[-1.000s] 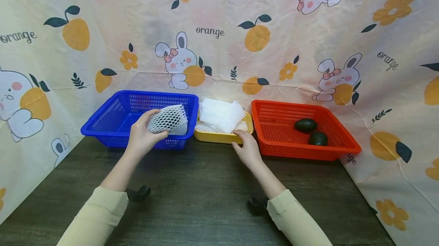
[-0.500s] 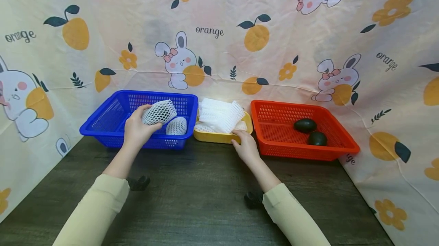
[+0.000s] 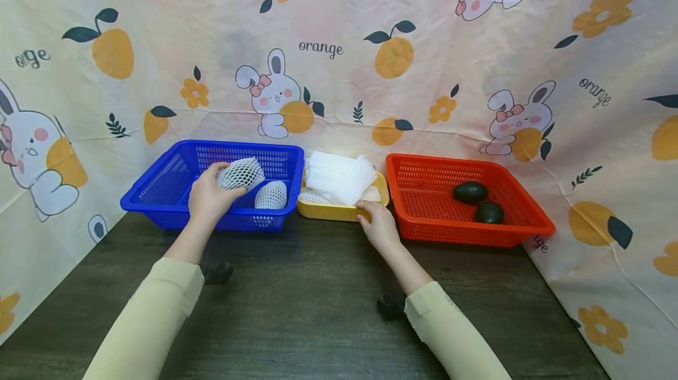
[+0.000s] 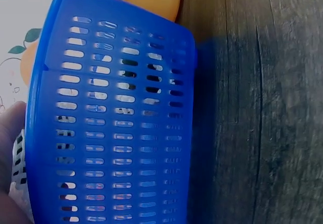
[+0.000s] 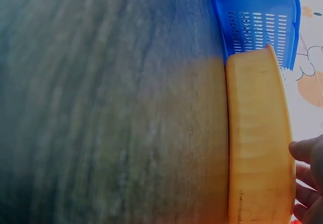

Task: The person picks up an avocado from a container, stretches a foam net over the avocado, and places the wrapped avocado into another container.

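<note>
My left hand (image 3: 209, 196) grips an avocado in a white foam net (image 3: 241, 174) over the front of the blue basket (image 3: 153, 208); dark skin shows through the mesh. A second white foam-netted piece (image 3: 271, 195) lies inside this basket, to the right of the hand. In the left wrist view, the basket wall (image 4: 111, 128) hides most of the held piece. My right hand (image 3: 380, 228) rests at the front right rim of the yellow tray (image 3: 331, 212), fingers loosely bent. White foam nets (image 3: 339, 177) are heaped in the tray. Two bare avocados (image 3: 470, 192) lie in the red basket (image 3: 439, 230).
The yellow tray stands between the blue and red baskets, all on a dark wood-grain table (image 3: 296, 303). Behind and at both sides hangs a patterned cloth (image 3: 339, 86). A dark object shows beside each forearm.
My left hand has moved a little left with the netted avocado, bringing the other netted piece in the blue basket into view. The right hand has stayed at the tray.
</note>
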Demonstrator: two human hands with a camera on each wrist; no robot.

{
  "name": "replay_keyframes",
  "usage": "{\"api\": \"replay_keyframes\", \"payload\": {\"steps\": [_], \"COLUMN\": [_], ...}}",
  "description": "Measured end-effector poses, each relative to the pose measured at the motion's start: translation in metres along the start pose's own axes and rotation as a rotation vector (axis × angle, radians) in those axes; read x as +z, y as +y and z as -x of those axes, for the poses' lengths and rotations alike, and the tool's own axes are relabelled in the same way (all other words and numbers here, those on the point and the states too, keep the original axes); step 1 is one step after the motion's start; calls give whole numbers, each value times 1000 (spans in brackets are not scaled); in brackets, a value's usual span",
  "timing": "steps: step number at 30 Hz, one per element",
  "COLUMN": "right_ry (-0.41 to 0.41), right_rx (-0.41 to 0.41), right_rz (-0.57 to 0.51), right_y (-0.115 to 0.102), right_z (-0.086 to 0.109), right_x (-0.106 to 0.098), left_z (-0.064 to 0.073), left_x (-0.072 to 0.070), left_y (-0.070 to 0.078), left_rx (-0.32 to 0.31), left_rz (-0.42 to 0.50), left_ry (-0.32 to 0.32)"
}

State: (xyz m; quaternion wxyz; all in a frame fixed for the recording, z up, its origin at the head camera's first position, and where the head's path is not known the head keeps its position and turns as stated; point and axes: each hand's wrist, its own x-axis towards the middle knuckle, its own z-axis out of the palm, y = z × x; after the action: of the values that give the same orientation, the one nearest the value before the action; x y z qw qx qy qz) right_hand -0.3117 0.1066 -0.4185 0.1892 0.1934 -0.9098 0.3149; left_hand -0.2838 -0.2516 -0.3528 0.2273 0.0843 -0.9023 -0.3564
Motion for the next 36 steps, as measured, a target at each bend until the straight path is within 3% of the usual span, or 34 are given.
{"api": "replay_keyframes", "payload": {"steps": [16,36], "right_ry": [4,-11], "right_rx": [-5,1], "right_rz": [-4,-14], "right_y": [0,3], "right_z": [0,0], "right_x": [0,-1], "left_z": [-18,-24], "left_x": [6,11], "left_y": [6,8], "left_rx": [-114,-111], "left_rz": [-240,-371], "left_ry": [-135,-315]}}
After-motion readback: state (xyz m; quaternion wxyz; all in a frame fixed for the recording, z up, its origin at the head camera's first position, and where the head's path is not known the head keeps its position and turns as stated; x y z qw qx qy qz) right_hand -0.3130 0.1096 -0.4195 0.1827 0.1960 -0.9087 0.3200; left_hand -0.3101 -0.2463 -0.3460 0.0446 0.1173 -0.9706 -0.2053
